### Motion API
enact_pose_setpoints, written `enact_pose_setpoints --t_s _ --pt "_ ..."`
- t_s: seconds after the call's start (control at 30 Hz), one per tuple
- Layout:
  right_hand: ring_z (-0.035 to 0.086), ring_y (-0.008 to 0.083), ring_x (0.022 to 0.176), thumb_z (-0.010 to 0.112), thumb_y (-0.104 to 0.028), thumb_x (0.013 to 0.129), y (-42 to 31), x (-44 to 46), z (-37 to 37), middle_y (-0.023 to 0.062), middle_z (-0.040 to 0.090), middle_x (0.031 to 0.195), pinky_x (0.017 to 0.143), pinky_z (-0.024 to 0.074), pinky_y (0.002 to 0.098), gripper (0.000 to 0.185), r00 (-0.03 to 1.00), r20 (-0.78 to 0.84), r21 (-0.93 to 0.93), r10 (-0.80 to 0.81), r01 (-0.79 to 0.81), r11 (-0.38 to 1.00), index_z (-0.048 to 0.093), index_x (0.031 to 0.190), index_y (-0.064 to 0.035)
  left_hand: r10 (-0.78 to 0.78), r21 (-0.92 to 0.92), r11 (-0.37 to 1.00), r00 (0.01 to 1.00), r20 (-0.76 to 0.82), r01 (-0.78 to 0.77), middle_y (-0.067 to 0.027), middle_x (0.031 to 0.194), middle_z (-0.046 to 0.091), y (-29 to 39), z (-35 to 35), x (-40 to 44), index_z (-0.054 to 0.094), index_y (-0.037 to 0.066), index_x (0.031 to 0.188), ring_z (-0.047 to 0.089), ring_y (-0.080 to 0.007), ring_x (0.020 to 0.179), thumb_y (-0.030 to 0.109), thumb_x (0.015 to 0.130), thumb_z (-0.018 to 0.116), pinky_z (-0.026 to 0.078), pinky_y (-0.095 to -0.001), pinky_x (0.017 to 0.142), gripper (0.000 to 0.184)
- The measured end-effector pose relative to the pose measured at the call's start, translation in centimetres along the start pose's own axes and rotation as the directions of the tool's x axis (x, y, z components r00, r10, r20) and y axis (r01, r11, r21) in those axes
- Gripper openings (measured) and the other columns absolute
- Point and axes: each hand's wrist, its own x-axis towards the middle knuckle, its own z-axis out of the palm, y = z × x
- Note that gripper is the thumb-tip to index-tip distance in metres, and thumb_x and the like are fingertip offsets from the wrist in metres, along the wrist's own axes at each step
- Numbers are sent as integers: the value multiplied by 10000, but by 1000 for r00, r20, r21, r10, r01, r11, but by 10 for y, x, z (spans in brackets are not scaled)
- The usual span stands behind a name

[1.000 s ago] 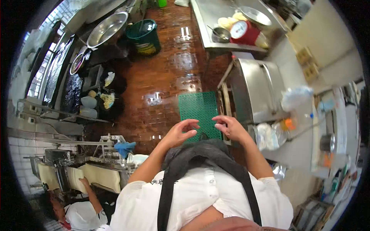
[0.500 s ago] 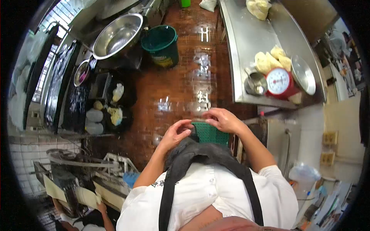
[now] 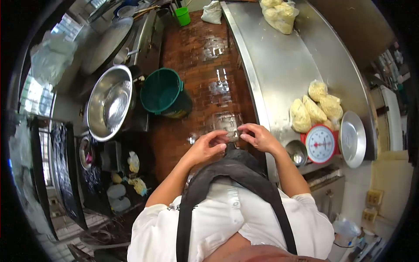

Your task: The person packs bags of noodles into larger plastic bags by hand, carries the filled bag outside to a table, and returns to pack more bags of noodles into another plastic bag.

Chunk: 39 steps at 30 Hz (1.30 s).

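My left hand [image 3: 210, 147] is held in front of my dark apron [image 3: 231, 168], fingers curved and apart, with nothing in it. My right hand [image 3: 258, 138] is raised beside it, also empty, its fingers loosely bent. A gap separates the two hands above the wet brick floor [image 3: 209, 87]. Nearest to my right hand is the steel counter [image 3: 279, 65], where a small metal pot [image 3: 297, 152], a red dial scale [image 3: 320, 144] and a round metal pan [image 3: 352, 139] stand together. Behind the scale lie several bags of pale yellow food [image 3: 316, 107].
To the left are a green bucket [image 3: 162, 91] and a large steel basin [image 3: 110, 104]. Farther ahead, a bright green pail [image 3: 182, 16] and a white sack [image 3: 212, 12] stand on the floor. Another bagged pile [image 3: 280, 17] lies on the far counter.
The view has moved forward along the aisle; the counter, scale and bucket are nearer. The green mat and the co-worker at the lower left have left view. Both my hands remain raised and empty.
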Motion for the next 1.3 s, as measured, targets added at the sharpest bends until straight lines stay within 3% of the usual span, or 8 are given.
enact_pose_setpoints --t_s 0.33,0.53,0.73,0.87,1.0,1.2,1.27,1.3 --pt "654 334 960 674 -229 931 18 268 -110 153 684 1027 835 521 420 311 989 -54 -26 -139 138 990 647 1194 -65 -131 -107 987 983 -126 118 -99 1209 665 -27 -200 169 543 25 1364 634 -164 1071 136 957 670 488 -320 970 441" --pt "654 241 845 676 -180 940 88 340 -171 96 680 881 806 520 364 298 933 -283 101 222 -201 974 645 1214 -68 -18 -74 997 997 73 23 -101 1204 667 16 -308 353 535 21 1364 642 -171 1064 142 961 668 497 -316 954 442" --pt "685 187 957 656 -146 955 122 368 -258 102 728 970 858 520 345 300 695 -536 337 479 -343 877 629 1245 -72 117 110 976 879 462 -188 -88 1195 673 124 -315 549 555 12 1346 634 -163 1058 149 957 677 501 -310 944 430" --pt "661 174 1078 631 -186 999 175 417 -325 107 711 1111 951 510 317 365 629 -623 457 465 -189 869 558 1314 -18 109 153 955 780 617 -254 -100 1215 668 149 -308 648 553 7 1346 625 -169 1095 131 957 669 498 -324 971 424" --pt "598 191 1214 644 -274 995 254 487 -425 119 661 1268 1000 498 329 542 498 -766 487 408 34 873 465 1424 4 122 -64 993 842 525 -103 -102 1246 653 144 -302 746 524 26 1375 643 -181 1064 159 992 627 501 -331 953 419" --pt "565 318 1276 695 -379 936 343 568 -550 284 521 1407 1033 471 361 796 102 -829 534 549 -144 833 334 1478 80 341 23 934 908 243 -356 -118 1237 641 206 -286 946 549 -6 1346 607 -194 1083 256 996 643 510 -327 887 447" --pt "550 356 1291 699 -409 921 349 582 -567 310 506 1409 1039 466 373 851 -21 -829 547 559 -244 801 307 1484 94 527 249 780 817 234 -574 -139 1223 629 220 -277 1019 549 -38 1350 593 -235 1101 270 973 669 477 -344 961 501" --pt "571 363 1251 721 -444 882 360 590 -572 297 509 1414 1023 467 394 788 -103 -842 539 530 -211 815 459 1383 107 584 361 704 788 196 -611 -179 1268 608 225 -268 1048 538 -42 1360 588 -292 1146 266 944 696 461 -374 993 540"
